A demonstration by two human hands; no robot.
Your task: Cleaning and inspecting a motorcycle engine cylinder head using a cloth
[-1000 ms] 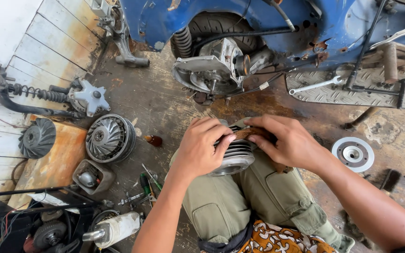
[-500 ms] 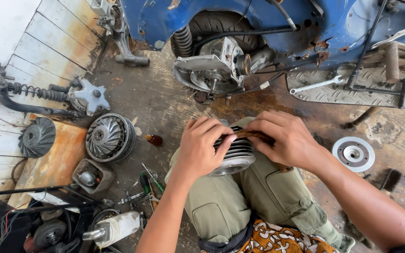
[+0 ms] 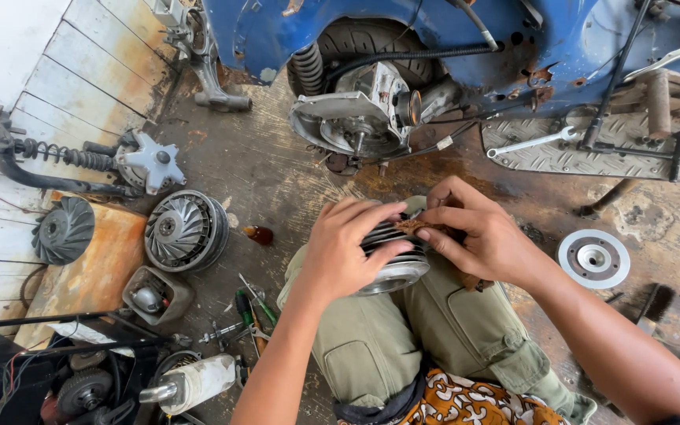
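A finned metal engine cylinder [image 3: 393, 271] rests on my knees, which are in olive trousers. My left hand [image 3: 345, 250] grips its left side with the fingers curled over the fins. My right hand [image 3: 478, 236] lies on its top right, pinching a small brownish piece [image 3: 412, 226] against the fins. Just beyond them stands a blue scooter [image 3: 466, 39] with its engine case [image 3: 356, 118] exposed.
On the stained floor to the left lie a finned flywheel [image 3: 185, 230], a dark fan wheel [image 3: 62, 229], a fork with spring and hub [image 3: 96, 161], a small metal box [image 3: 155, 295], screwdrivers [image 3: 249, 311] and a small bottle [image 3: 259, 234]. A round disc [image 3: 593, 258] lies at the right.
Both hands have shifted slightly on the cylinder; my right fingers now pinch the brownish piece nearer its top. The cylinder stays on my knees.
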